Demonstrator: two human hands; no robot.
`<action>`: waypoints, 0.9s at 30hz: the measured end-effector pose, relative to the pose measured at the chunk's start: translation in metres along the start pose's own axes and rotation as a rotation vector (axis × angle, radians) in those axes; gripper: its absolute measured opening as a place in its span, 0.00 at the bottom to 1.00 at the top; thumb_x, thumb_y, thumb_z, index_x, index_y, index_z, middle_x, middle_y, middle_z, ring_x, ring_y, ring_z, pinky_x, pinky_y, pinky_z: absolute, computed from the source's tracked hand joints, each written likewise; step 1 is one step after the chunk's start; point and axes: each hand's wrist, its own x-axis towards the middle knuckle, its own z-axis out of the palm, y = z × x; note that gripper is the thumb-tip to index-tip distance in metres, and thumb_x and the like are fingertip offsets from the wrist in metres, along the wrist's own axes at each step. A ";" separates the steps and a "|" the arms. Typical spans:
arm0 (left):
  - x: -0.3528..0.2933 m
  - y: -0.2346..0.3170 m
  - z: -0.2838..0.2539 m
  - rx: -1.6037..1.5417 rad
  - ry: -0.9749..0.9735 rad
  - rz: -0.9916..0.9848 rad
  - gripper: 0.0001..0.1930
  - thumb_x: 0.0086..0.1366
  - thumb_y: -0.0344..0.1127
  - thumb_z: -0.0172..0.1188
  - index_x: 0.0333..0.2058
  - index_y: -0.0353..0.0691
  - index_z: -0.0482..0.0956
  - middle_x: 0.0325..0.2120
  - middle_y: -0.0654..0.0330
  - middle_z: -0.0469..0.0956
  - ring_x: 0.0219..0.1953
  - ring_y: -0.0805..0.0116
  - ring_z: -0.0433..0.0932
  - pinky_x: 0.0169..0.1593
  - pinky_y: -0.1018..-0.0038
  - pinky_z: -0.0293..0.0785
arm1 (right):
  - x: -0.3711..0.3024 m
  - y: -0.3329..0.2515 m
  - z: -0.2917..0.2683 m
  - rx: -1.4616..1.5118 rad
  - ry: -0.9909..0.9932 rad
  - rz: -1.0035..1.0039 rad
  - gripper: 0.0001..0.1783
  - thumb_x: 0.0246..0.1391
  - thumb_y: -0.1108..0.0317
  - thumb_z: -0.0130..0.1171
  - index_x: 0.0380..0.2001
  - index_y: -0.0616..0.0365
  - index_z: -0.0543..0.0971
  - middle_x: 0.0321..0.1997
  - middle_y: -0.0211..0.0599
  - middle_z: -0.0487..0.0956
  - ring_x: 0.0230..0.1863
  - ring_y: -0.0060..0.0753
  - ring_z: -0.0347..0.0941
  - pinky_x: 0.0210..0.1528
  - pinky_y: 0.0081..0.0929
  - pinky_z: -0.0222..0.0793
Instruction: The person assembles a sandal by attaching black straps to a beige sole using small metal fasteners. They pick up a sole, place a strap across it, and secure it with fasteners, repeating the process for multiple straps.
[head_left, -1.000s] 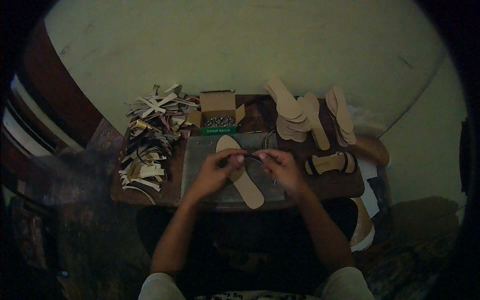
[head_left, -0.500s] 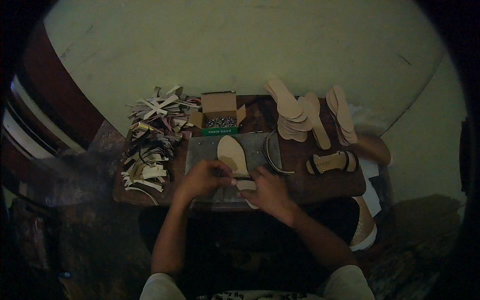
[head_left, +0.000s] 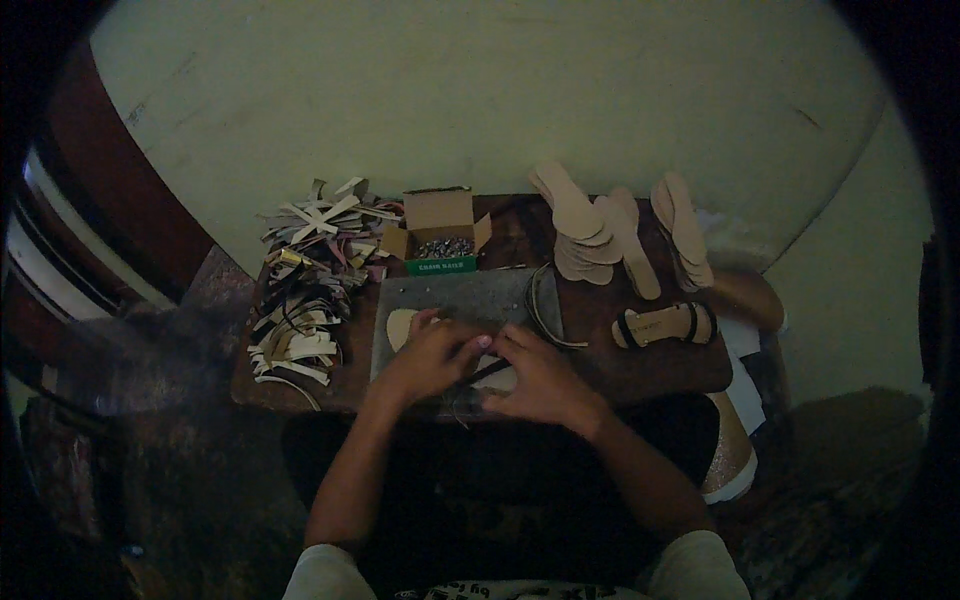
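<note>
A beige sandal insole lies under my hands over a grey slab, most of it covered by them. My left hand is closed on it, thumb and fingertips meeting my right hand's fingers above the middle. A dark strap crosses the sole between the hands. On the near side, my right hand curls around the sole and the strap, fingers bent. Exactly what the fingertips pinch is hidden. Loose dark strip ends hang near the slab's front edge.
Cut strips heap at the left. A green nail box stands open behind the grey slab. Dark straps lie on its right edge. Stacked insoles and a strapped sandal sit right, beside a person's bare limb.
The insole has turned, its rounded far end swinging left and nearer. My left hand has shifted right over it, and both hands' fingertips have come together.
</note>
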 end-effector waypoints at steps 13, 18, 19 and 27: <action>-0.013 -0.003 -0.012 -0.132 0.006 -0.163 0.15 0.68 0.44 0.57 0.40 0.38 0.82 0.23 0.59 0.77 0.27 0.71 0.74 0.34 0.73 0.70 | 0.010 0.004 -0.023 0.179 0.269 0.039 0.17 0.54 0.61 0.62 0.43 0.59 0.80 0.35 0.42 0.80 0.37 0.41 0.78 0.41 0.32 0.73; -0.009 0.014 -0.012 -0.365 0.047 -0.357 0.14 0.67 0.44 0.60 0.36 0.36 0.79 0.22 0.66 0.75 0.26 0.80 0.70 0.30 0.76 0.68 | 0.009 0.011 -0.024 0.223 0.392 0.284 0.17 0.63 0.60 0.53 0.47 0.61 0.79 0.32 0.52 0.82 0.34 0.49 0.80 0.38 0.36 0.73; -0.010 0.016 -0.009 -0.379 0.075 -0.354 0.14 0.66 0.43 0.60 0.36 0.36 0.78 0.22 0.65 0.75 0.25 0.80 0.70 0.29 0.76 0.69 | 0.009 0.006 -0.026 0.191 0.385 0.306 0.18 0.64 0.59 0.52 0.47 0.62 0.79 0.32 0.53 0.82 0.34 0.49 0.80 0.38 0.37 0.73; -0.001 0.022 0.010 -0.756 0.222 -0.249 0.20 0.61 0.34 0.67 0.50 0.36 0.73 0.34 0.61 0.80 0.35 0.76 0.77 0.39 0.77 0.74 | 0.012 0.005 -0.010 0.174 0.441 0.211 0.19 0.63 0.59 0.52 0.48 0.65 0.77 0.33 0.56 0.81 0.33 0.52 0.81 0.37 0.39 0.74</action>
